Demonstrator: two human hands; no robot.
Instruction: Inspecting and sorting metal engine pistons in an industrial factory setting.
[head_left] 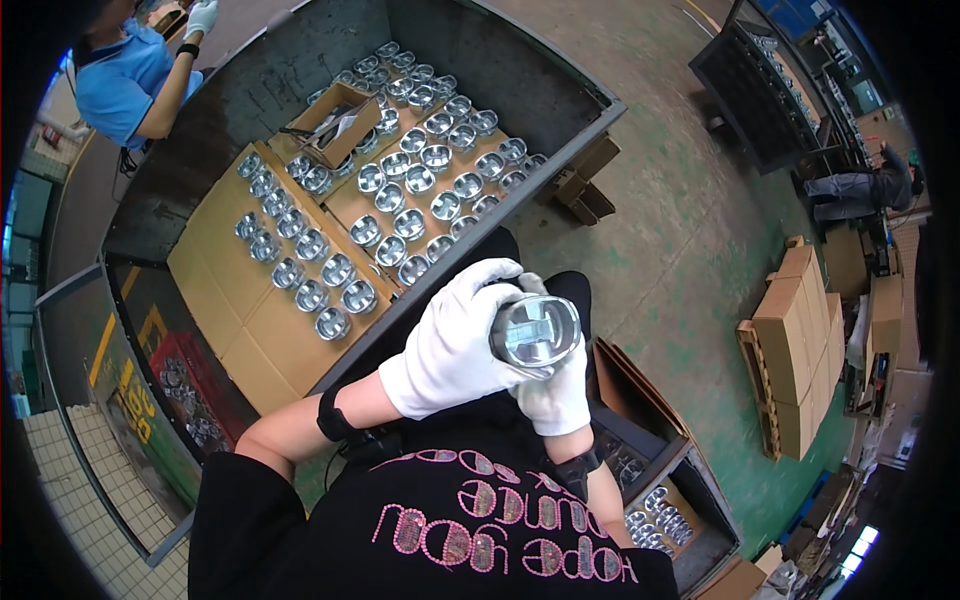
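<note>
A shiny metal engine piston (538, 332) is held up in front of my chest, its hollow underside toward me. My left hand (452, 340), in a white glove, is closed around its left side, with fingers over the top and along the bottom. My right hand (557, 395), also gloved, grips the same piston from the right and behind; part of its fingers is hidden by it. Just beyond my hands, many similar pistons (312, 245) stand in rows on brown cardboard sheets (235, 330) in a large grey metal bin.
An opened cardboard box (340, 125) sits among the pistons. The bin's rim (545, 165) runs past my hands. A co-worker in blue (130, 85) stands at the far left. A second bin (715, 510) with pistons is at lower right; stacked cartons (795, 340) stand on a pallet.
</note>
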